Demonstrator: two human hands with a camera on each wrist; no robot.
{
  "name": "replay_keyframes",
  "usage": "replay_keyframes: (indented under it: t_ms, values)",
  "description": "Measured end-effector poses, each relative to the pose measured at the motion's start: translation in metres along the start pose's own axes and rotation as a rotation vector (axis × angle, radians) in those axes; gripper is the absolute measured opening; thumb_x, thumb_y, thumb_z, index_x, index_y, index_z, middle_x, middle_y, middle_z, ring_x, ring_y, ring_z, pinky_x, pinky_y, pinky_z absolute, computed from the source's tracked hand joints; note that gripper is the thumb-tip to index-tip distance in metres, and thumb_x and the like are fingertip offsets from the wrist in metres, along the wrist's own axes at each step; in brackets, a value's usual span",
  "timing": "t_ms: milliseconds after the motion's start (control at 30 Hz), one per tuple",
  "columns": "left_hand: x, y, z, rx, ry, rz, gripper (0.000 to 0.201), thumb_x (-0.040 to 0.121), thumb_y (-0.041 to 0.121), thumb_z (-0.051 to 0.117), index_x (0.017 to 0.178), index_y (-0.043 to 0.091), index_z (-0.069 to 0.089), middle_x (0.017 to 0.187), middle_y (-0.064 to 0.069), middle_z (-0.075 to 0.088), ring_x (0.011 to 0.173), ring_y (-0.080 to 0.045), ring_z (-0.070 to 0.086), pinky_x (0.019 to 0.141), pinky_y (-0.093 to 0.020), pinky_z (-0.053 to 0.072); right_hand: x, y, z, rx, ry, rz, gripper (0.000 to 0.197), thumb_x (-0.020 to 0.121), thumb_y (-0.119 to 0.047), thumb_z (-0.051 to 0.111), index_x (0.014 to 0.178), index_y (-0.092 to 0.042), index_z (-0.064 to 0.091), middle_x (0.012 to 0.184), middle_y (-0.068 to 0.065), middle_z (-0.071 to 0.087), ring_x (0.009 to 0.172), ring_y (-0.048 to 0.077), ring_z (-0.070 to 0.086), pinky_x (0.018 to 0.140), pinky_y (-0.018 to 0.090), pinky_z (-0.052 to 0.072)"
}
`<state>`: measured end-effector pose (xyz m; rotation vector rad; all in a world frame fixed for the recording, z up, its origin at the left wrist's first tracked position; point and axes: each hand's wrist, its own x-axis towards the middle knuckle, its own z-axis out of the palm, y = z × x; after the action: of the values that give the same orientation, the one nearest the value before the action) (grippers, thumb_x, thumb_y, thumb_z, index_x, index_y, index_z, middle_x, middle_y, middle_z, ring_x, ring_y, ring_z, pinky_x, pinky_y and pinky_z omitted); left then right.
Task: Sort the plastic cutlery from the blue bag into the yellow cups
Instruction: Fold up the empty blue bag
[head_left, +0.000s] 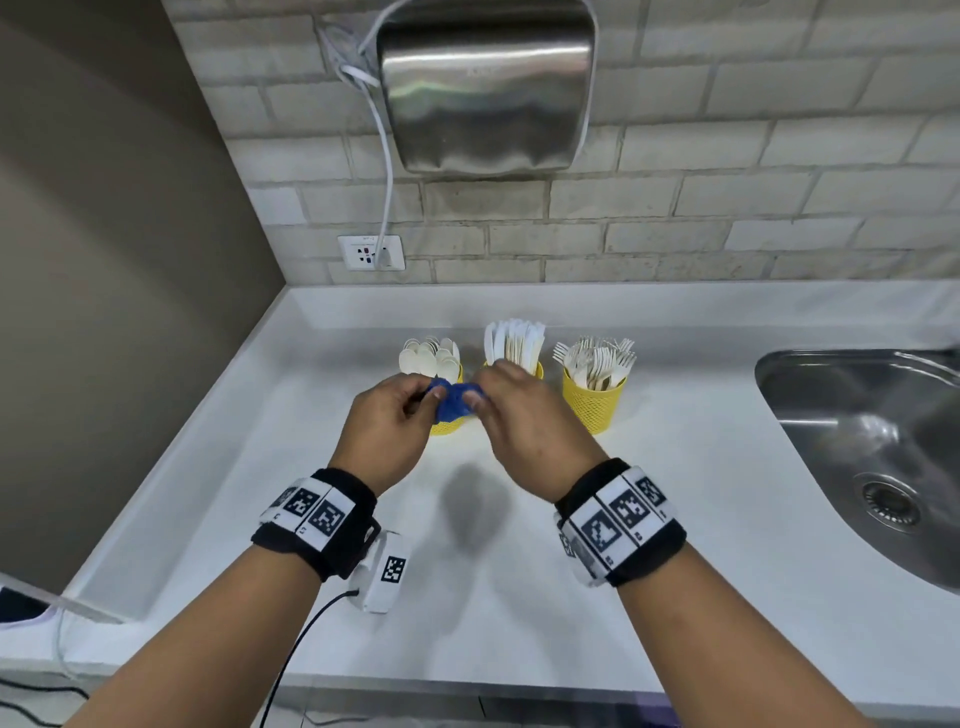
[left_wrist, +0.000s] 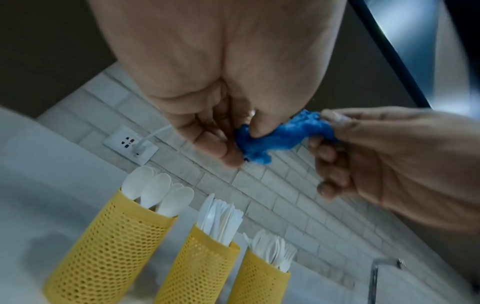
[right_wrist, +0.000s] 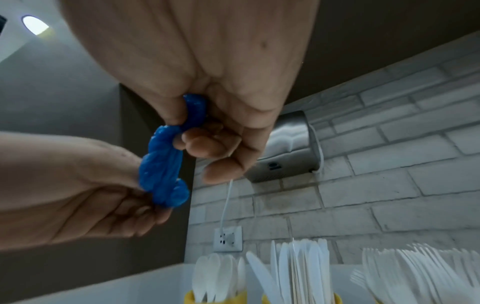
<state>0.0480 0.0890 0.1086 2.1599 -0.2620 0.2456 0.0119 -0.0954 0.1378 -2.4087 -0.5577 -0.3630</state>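
Both hands hold a crumpled blue bag (head_left: 453, 399) in the air above the counter, just in front of the cups. My left hand (head_left: 387, 423) pinches its left end, and my right hand (head_left: 511, 415) pinches its right end. The bag (left_wrist: 279, 137) is scrunched into a small wad (right_wrist: 166, 164). Three yellow mesh cups stand in a row behind: the left cup (left_wrist: 109, 253) holds white spoons (head_left: 428, 357), the middle cup (left_wrist: 200, 265) holds knives (head_left: 517, 343), the right cup (head_left: 595, 397) holds forks (head_left: 597, 361).
A steel sink (head_left: 872, 447) is set into the white counter (head_left: 467, 597) at the right. A steel hand dryer (head_left: 485, 88) hangs on the brick wall above, its cable plugged into a socket (head_left: 371, 253). A brown wall closes the left side.
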Motion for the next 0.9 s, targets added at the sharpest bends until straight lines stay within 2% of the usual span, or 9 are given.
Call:
replay_keyframes:
  t_ms: [100,267,333,467,533,600,700,767,900]
  values:
    - [-0.008,0.006,0.000,-0.093,-0.042,0.066,0.023,0.101,0.019,0.054,0.090,0.011,0.072,0.086,-0.003,0.069,0.079,-0.017,0.066,0.076,-0.032,0.051,0.016,0.006,-0.008,0.036,0.164,0.001,0.026,0.103,-0.033,0.042,0.088,-0.017,0.055,0.087,-0.005,0.044,0.074,0.022,0.048,0.069,0.041,0.044]
    - [-0.018,0.021,-0.005,-0.297,-0.082,0.147,0.040,0.095,0.047,0.054,0.086,0.011,0.069,0.085,-0.006,0.068,0.079,-0.024,0.065,0.080,-0.039,0.053,0.031,0.019,-0.007,0.050,0.222,0.126,0.032,0.102,-0.041,0.042,0.078,-0.024,0.055,0.076,-0.005,0.044,0.075,0.021,0.049,0.072,0.043,0.047]
    - [-0.017,0.025,-0.005,-0.352,-0.087,0.175,0.033,0.093,0.044,0.059,0.083,0.014,0.069,0.088,-0.004,0.064,0.083,-0.026,0.061,0.079,-0.033,0.050,0.032,0.020,-0.003,0.072,0.202,0.175,0.039,0.105,-0.038,0.044,0.070,-0.024,0.050,0.073,-0.001,0.047,0.073,0.022,0.049,0.073,0.040,0.043]
    - [-0.015,0.028,-0.005,-0.503,-0.156,0.171,0.025,0.089,0.035,0.067,0.090,0.011,0.072,0.115,0.015,0.057,0.102,-0.007,0.061,0.085,-0.019,0.049,0.027,0.013,0.007,0.336,0.103,0.336,0.052,0.108,-0.031,0.046,0.056,-0.024,0.045,0.052,-0.005,0.042,0.053,0.019,0.044,0.061,0.034,0.034]
    - [-0.012,0.027,-0.005,-0.535,-0.183,0.190,0.020,0.093,0.019,0.068,0.095,-0.001,0.071,0.133,0.006,0.058,0.119,-0.006,0.061,0.092,-0.019,0.050,0.022,0.010,0.013,0.398,0.057,0.402,0.051,0.108,-0.030,0.046,0.060,-0.013,0.055,0.049,0.000,0.044,0.057,0.035,0.054,0.067,0.040,0.043]
    - [-0.011,0.027,-0.004,-0.566,-0.173,0.190,0.021,0.094,0.011,0.064,0.098,-0.009,0.069,0.138,-0.007,0.062,0.128,-0.012,0.059,0.097,-0.021,0.049,0.015,0.005,0.019,0.445,-0.004,0.460,0.045,0.105,-0.025,0.047,0.065,-0.005,0.056,0.051,0.007,0.048,0.067,0.045,0.060,0.077,0.042,0.046]
    - [-0.009,0.030,-0.001,-0.669,-0.109,0.065,0.025,0.094,0.016,0.069,0.098,-0.008,0.070,0.114,-0.006,0.075,0.110,-0.016,0.068,0.097,-0.027,0.048,0.006,0.003,0.026,0.545,-0.081,0.515,0.043,0.097,-0.033,0.046,0.064,-0.006,0.048,0.055,0.013,0.050,0.054,0.030,0.054,0.063,0.036,0.045]
    - [-0.008,0.029,0.001,-0.645,-0.059,0.014,0.024,0.093,0.022,0.071,0.095,-0.002,0.072,0.096,-0.003,0.076,0.094,-0.016,0.066,0.093,-0.034,0.050,0.001,0.004,0.028,0.554,-0.112,0.497,0.045,0.101,-0.031,0.043,0.071,0.002,0.047,0.059,0.014,0.048,0.057,0.024,0.049,0.063,0.035,0.040]
    - [-0.006,0.024,0.005,-0.610,-0.026,-0.049,0.024,0.092,0.027,0.071,0.094,0.004,0.074,0.090,-0.006,0.075,0.088,-0.017,0.065,0.092,-0.044,0.052,-0.006,0.006,0.024,0.501,-0.058,0.392,0.027,0.104,-0.021,0.046,0.077,-0.015,0.048,0.068,-0.001,0.050,0.066,0.022,0.049,0.069,0.036,0.041]
